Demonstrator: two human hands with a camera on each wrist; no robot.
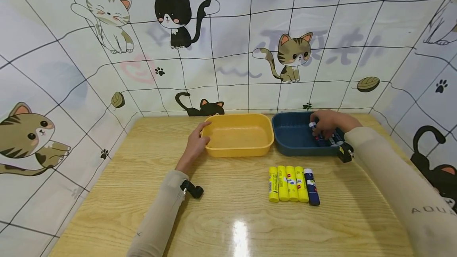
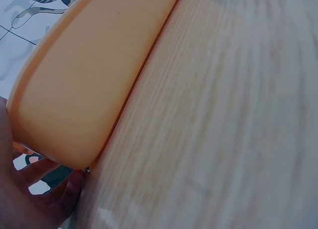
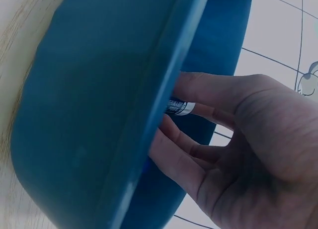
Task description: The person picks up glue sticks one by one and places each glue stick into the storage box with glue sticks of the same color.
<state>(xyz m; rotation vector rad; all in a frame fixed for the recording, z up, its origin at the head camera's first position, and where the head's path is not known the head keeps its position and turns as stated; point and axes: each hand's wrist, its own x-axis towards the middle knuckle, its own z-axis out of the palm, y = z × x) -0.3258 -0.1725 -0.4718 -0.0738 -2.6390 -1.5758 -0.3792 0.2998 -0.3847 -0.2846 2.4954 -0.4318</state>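
Observation:
My left hand (image 1: 197, 141) grips the left end of a yellow plastic basin (image 1: 239, 152), fingers and thumb at its rim; the left wrist view shows the fingers curled round the basin's corner. Inside the dark blue basin (image 1: 292, 146), my right hand (image 1: 326, 123) pinches a blue glue stick with a white cap (image 3: 181, 107), which leans in the fingers. Other blue glue sticks (image 1: 336, 139) lie under that hand, partly hidden by it. On the table in front stand out several yellow glue sticks (image 1: 292, 183) in a row, with one blue glue stick (image 1: 312, 186) at their right end.
The two basins stand side by side at the back of the wooden table (image 1: 214, 217). Behind and beside it hangs a white cloth (image 1: 232, 43) with a grid and cartoon cats. A small black camera (image 1: 345, 152) on the right wrist is close to the blue basin's rim.

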